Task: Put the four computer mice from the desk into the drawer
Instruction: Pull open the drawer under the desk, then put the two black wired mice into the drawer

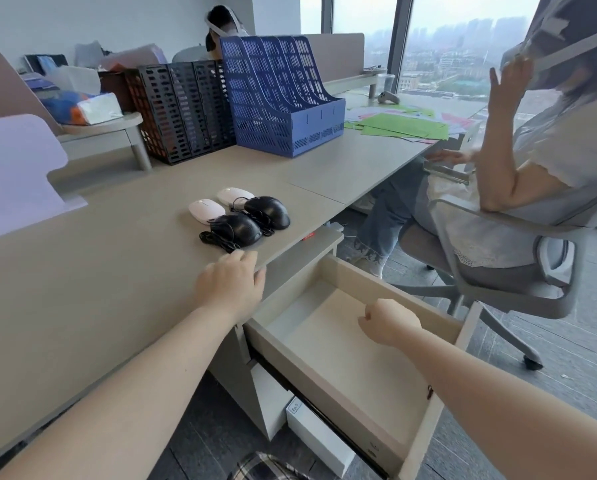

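Several mice sit together near the desk's front edge: a white mouse (206,209), a second white mouse (235,196) behind it, a black corded mouse (236,229) and another black corded mouse (268,211). The drawer (291,355) below the desk is pulled out, nothing inside. My left hand (231,284) lies palm down on the desk edge, just short of the nearer black mouse, holding nothing. My right hand (388,322) hovers over the drawer with fingers curled in, holding nothing.
A blue file rack (283,98) and a black file rack (179,109) stand at the back of the desk (82,271). A person sits in a grey office chair (518,268) to the right. Green papers (404,128) lie far right. A white box (319,441) lies under the drawer.
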Available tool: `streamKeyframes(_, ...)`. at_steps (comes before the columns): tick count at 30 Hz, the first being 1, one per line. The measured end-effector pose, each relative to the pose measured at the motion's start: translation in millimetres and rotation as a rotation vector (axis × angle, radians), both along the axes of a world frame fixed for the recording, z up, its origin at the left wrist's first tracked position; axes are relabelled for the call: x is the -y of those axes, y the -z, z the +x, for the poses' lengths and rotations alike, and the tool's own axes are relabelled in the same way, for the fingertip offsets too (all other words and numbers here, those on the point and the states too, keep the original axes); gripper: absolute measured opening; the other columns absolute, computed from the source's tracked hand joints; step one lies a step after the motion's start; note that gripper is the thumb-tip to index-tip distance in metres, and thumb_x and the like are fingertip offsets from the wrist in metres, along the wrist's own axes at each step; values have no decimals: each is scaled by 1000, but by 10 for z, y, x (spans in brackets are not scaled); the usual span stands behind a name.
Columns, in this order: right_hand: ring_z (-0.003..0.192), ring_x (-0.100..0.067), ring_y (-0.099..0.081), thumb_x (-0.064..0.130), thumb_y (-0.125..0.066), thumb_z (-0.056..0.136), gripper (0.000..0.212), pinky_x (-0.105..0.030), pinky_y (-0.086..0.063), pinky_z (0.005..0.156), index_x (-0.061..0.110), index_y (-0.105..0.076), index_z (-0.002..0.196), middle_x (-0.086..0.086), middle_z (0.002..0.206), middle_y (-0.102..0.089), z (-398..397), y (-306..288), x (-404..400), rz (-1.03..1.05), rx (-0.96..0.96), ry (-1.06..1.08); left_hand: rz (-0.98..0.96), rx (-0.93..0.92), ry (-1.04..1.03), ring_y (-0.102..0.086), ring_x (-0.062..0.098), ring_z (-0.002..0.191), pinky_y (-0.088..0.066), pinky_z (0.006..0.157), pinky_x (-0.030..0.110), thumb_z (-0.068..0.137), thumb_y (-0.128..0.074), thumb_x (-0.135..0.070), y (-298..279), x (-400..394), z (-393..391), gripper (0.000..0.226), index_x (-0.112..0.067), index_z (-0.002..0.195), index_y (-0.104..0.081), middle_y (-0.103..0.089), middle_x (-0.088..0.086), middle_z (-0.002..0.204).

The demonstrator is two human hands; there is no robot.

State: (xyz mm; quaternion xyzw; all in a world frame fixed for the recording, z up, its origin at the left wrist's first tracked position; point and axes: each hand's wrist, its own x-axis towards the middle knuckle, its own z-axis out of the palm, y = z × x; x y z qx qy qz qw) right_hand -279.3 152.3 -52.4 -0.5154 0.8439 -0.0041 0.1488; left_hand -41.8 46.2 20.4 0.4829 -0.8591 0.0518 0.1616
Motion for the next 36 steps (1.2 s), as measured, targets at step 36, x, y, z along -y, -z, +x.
streamKeyframes(36,108,-24,-59,25,-68,79,50,-25,-42,79,24,-53,127,-4,115,-67,508,-737,933,-686,558,41,230,-219,-58,-40,26,129,-38,103,34,73,-70,-20,-42,235,-457,74,-23,141,-39,-38,4,146)
